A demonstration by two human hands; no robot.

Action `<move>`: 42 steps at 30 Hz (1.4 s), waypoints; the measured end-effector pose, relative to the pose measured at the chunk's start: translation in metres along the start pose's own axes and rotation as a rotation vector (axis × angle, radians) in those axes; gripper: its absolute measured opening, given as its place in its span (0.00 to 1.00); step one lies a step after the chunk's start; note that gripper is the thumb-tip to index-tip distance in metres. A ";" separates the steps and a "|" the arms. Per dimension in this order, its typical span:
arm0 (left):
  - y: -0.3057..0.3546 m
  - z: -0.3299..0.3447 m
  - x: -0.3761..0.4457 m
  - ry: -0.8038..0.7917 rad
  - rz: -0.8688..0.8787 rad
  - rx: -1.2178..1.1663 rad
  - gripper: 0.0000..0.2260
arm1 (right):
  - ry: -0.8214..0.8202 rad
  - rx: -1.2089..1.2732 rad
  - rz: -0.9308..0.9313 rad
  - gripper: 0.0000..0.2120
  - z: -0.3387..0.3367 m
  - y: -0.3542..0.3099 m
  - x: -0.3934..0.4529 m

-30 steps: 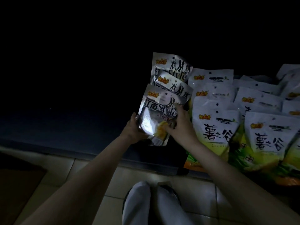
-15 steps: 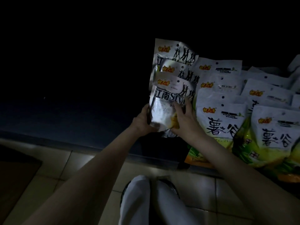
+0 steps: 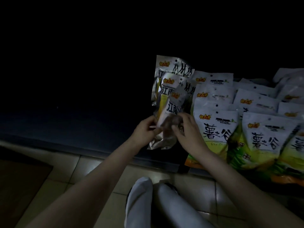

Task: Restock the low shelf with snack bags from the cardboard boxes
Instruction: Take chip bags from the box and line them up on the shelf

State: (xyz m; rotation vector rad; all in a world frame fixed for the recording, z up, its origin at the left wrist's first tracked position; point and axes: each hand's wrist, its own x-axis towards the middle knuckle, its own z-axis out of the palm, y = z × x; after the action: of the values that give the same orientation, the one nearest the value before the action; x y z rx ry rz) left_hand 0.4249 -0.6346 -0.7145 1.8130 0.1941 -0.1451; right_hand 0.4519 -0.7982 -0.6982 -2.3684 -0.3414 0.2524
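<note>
A silver snack bag with dark lettering leans at the front of a short row of two like bags on the low dark shelf. My left hand pinches its lower left edge. My right hand grips its lower right side, fingers curled over the front. The bag is twisted, its top turned partly away. To the right stand rows of white and green snack bags.
The shelf left of the silver bags is dark and bare as far as I can see. A brown cardboard flap lies on the tiled floor at the lower left. My knees in white trousers are at the bottom centre.
The front silver bag has been twisted and tipped, its face now turned partly sideways. Both hands have shifted lower on it. The view has tilted slightly.
</note>
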 end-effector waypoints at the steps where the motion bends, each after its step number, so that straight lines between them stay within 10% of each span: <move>1: 0.008 -0.005 -0.005 0.004 0.050 0.014 0.13 | -0.001 0.192 0.045 0.24 -0.004 -0.010 -0.004; 5: 0.037 -0.017 -0.020 -0.025 0.255 0.247 0.05 | -0.014 0.768 0.221 0.24 -0.014 -0.043 -0.002; 9: 0.031 -0.015 -0.019 -0.067 0.157 0.351 0.10 | 0.152 0.525 0.421 0.03 -0.007 -0.039 0.032; 12: 0.010 -0.012 -0.009 -0.073 -0.057 0.342 0.22 | 0.126 0.252 0.525 0.15 -0.003 -0.014 0.050; 17: -0.031 -0.009 0.013 -0.026 -0.301 0.327 0.44 | 0.156 -0.109 0.217 0.36 0.010 0.002 0.040; 22: -0.034 0.012 0.022 -0.101 -0.163 0.150 0.42 | -0.036 -0.514 -0.003 0.41 0.028 0.018 0.027; 32: 0.021 -0.052 -0.012 0.171 -0.304 0.534 0.35 | -0.190 -0.378 -0.108 0.39 -0.018 -0.024 0.021; 42: 0.127 -0.184 -0.164 0.496 -0.225 0.681 0.31 | -0.183 -0.275 -0.342 0.35 -0.062 -0.198 -0.018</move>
State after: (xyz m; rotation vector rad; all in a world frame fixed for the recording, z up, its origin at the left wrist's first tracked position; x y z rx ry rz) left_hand 0.2899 -0.4960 -0.5157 2.4809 0.7760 0.1016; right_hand 0.4173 -0.7031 -0.5157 -2.5057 -0.9093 0.2740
